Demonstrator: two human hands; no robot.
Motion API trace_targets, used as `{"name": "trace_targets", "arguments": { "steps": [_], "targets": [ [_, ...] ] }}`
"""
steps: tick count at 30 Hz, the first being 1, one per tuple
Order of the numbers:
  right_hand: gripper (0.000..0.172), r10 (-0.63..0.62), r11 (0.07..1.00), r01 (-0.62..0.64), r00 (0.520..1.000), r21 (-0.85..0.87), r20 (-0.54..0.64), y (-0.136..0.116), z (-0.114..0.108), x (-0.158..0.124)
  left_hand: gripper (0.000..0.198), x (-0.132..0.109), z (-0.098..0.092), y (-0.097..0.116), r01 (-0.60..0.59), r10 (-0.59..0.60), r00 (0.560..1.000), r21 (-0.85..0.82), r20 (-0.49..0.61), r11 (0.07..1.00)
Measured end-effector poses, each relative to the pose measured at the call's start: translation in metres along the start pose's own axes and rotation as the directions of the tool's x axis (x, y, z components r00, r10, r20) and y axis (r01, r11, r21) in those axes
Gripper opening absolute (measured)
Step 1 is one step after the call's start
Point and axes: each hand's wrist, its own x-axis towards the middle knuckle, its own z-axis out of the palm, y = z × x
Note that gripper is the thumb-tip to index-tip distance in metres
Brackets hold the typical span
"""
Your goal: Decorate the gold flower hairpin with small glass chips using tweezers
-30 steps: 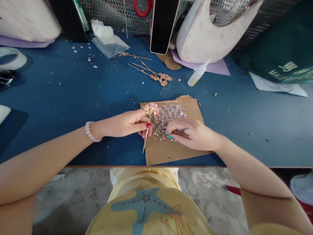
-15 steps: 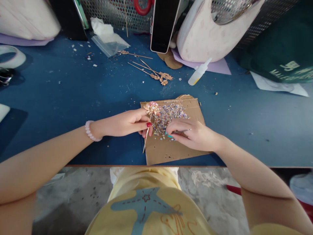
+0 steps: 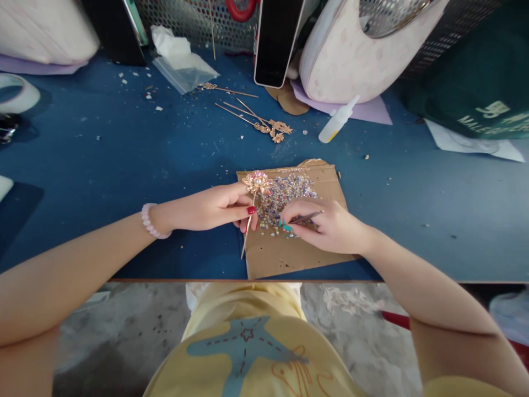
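Note:
My left hand (image 3: 225, 207) pinches the stem of a gold hairpin (image 3: 257, 182) between thumb and fingers. Its flower head, with pink stones and a pearl-like centre, points away from me; the stem's end points towards me. In my right hand (image 3: 326, 223) is a slim pair of metal tweezers (image 3: 309, 216), closed in by thumb and fingertips; the tips are hidden by the fingers. Small multicoloured rhinestones (image 3: 285, 193) lie in a loose heap on a piece of cardboard (image 3: 285, 263). My right fingertips are at the near edge of that heap.
Several gold hairpins (image 3: 273, 129) lie beyond the cardboard. A glue bottle (image 3: 339, 120) rests right of them, near a pale bag (image 3: 351, 55). A phone (image 3: 278, 44) leans at the back, and a plastic bag (image 3: 184, 74) lies left of it. A tape roll (image 3: 19, 94) is far left.
The tweezers have turned slightly in my right hand, so more of their shaft shows. My left hand and the hairpin stay practically still.

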Motion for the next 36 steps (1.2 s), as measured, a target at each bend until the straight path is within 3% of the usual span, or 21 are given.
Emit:
{"name": "trace_targets", "arguments": {
  "steps": [13,36],
  "targets": [
    [0.011,-0.005,1.000,0.006,0.998,0.005,-0.058,0.0013,0.0028,0.0007,0.010,-0.0007,0.0004,0.0015,-0.003,0.003,1.000,-0.006,0.001,1.000],
    [0.013,-0.116,0.993,0.115,0.992,-0.030,-0.046,0.0029,0.0052,0.0020,0.017,0.0001,0.0007,0.0038,0.003,-0.003,1.000,-0.002,0.008,1.000]
  ]
}}
